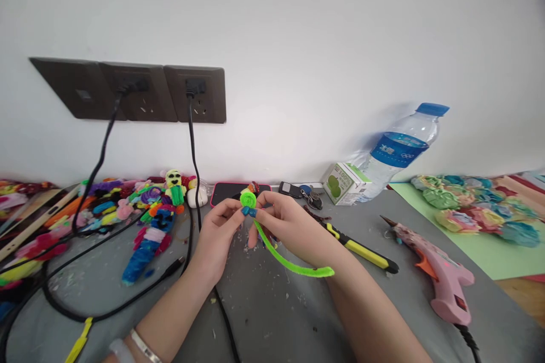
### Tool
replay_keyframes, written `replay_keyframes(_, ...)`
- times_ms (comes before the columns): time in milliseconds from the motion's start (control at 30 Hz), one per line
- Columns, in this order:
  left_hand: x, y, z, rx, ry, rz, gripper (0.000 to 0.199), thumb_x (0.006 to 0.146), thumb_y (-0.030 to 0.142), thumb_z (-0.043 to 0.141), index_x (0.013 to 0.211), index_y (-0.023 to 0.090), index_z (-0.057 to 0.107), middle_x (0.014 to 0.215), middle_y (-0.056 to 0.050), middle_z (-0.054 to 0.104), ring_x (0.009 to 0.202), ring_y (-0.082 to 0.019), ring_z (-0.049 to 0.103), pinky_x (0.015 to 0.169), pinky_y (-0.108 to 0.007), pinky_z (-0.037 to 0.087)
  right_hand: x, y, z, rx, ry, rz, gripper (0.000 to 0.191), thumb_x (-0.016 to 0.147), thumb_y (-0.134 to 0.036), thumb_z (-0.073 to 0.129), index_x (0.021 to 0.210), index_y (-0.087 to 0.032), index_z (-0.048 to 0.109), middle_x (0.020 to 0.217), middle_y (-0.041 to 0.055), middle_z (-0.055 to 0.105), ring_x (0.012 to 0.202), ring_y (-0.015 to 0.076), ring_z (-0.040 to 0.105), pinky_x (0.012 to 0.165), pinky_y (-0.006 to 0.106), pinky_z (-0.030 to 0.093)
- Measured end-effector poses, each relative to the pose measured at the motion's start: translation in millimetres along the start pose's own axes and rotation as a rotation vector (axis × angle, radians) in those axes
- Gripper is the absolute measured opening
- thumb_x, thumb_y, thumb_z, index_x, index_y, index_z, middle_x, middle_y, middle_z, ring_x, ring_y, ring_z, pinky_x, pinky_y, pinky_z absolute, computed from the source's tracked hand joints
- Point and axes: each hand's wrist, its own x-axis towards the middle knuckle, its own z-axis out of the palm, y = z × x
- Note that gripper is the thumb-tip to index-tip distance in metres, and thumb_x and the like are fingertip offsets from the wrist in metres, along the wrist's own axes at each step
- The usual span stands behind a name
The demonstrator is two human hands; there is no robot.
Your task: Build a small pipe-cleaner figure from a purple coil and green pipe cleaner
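Note:
A bright green pipe cleaner [289, 265] is coiled into a round disc at its upper end, and its loose tail curves down to the right across my right forearm. My left hand [221, 232] pinches the coil's lower edge from the left. From the other side, my right hand [283, 221] grips it too, thumb against the same spot. Both thumbnails are blue and almost touch. A bit of orange and red shows just above the coil; what it belongs to I cannot make out. Behind the hands lies a phone with a pink edge [217, 194].
Fuzzy pipe-cleaner figures [147, 249] and a black cable [114, 313] fill the left side. At right are a yellow-black cutter [366, 254], a pink glue gun [443, 275], keys [313, 198], a juice box [343, 184], a tilted water bottle [398, 150] and paper flowers [468, 204].

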Motion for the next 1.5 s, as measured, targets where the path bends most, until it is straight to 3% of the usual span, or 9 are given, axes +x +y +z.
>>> replay_keyframes(400,0.8,0.9,0.4,-0.041,0.05,-0.003,0.031,0.062,0.043,0.081,0.07,0.018,0.065,0.067,0.002,0.052,0.061,-0.011,0.045,0.055,-0.023,0.038,1.2,5.6,-4.0,-0.011,-0.021,-0.002,0.008,0.088,-0.025,0.049,0.083,-0.021,0.045,0.06,0.0002,0.067,0.048,0.0107,0.047,0.049,0.022,0.038)
replay_keyframes(567,1.5,-1.1,-2.9,-0.039,0.045,0.0,0.025,0.068,0.041,0.078,0.072,0.02,0.065,0.069,0.003,0.052,0.061,-0.01,0.043,0.057,-0.023,0.038,-0.3,4.7,-10.6,-0.033,-0.036,0.033,0.007,0.087,-0.026,0.05,0.085,-0.02,0.048,0.058,-0.0012,0.064,0.047,0.0101,0.045,0.048,0.021,0.035)
replay_keyframes(767,2.4,-2.2,-0.6,-0.001,0.097,-0.003,0.027,0.06,0.038,0.082,0.071,0.018,0.068,0.067,0.002,0.054,0.06,-0.01,0.044,0.056,-0.022,0.036,1.5,4.0,-19.1,-0.024,0.033,0.038,0.006,0.08,-0.023,0.055,0.08,-0.019,0.05,0.054,-0.0029,0.062,0.045,0.0087,0.042,0.046,0.021,0.031)
replay_keyframes(1033,1.2,-1.2,-1.1,0.133,0.021,-0.01,0.024,0.063,0.035,0.081,0.078,0.018,0.074,0.073,-0.003,0.063,0.063,-0.013,0.051,0.057,-0.023,0.038,2.7,1.9,-32.5,-0.064,0.159,0.076,0.003,0.073,-0.019,0.056,0.073,-0.019,0.053,0.045,-0.0039,0.056,0.04,0.0093,0.041,0.042,0.022,0.029)
replay_keyframes(1500,2.9,-0.9,2.3,-0.03,0.109,-0.045,0.028,0.055,0.037,0.085,0.072,0.017,0.072,0.068,0.0,0.062,0.061,-0.01,0.046,0.056,-0.022,0.036,2.8,7.5,-28.7,-0.091,0.111,0.058,0.004,0.073,-0.019,0.057,0.076,-0.018,0.057,0.049,-0.0043,0.059,0.042,0.0081,0.042,0.043,0.02,0.031)
